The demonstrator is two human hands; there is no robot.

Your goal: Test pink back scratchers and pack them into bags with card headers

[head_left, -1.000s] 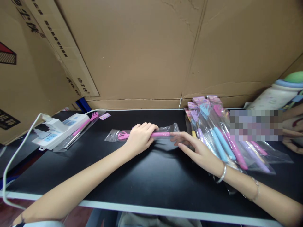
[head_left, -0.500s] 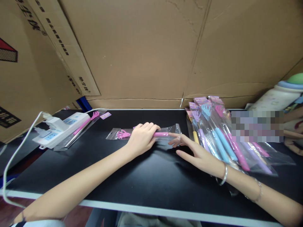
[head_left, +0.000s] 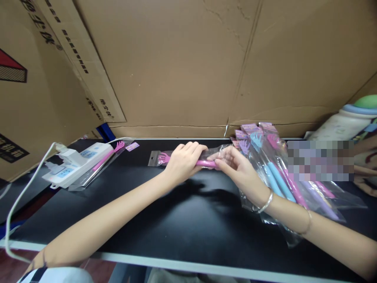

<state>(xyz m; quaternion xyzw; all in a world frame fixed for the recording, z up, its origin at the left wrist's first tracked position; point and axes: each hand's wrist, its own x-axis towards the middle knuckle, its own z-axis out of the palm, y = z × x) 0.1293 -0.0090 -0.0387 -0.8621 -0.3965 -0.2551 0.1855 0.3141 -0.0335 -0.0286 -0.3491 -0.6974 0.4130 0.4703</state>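
A pink back scratcher (head_left: 206, 163) in a clear plastic bag (head_left: 154, 158) is held level just above the black table. My left hand (head_left: 184, 161) wraps over its middle, hiding that stretch; the pink claw sticks out to the left. At the handle end, my right hand (head_left: 234, 161) pinches the handle and the bag's loose film between thumb and fingers. Beside my right hand and forearm lies a pile of bagged back scratchers (head_left: 273, 179) with blue, purple and pink handles.
A white power strip (head_left: 79, 165) with plugs and a cable sits at the left, with another bagged pink back scratcher (head_left: 103, 160) against it. Cardboard (head_left: 176, 70) walls the back. A pale bottle (head_left: 338, 124) leans at the far right, near another person's hand (head_left: 366, 173).
My right hand has closed from spread fingers into a pinch on the handle end. Both hands and the bagged back scratcher have moved slightly up and to the right.
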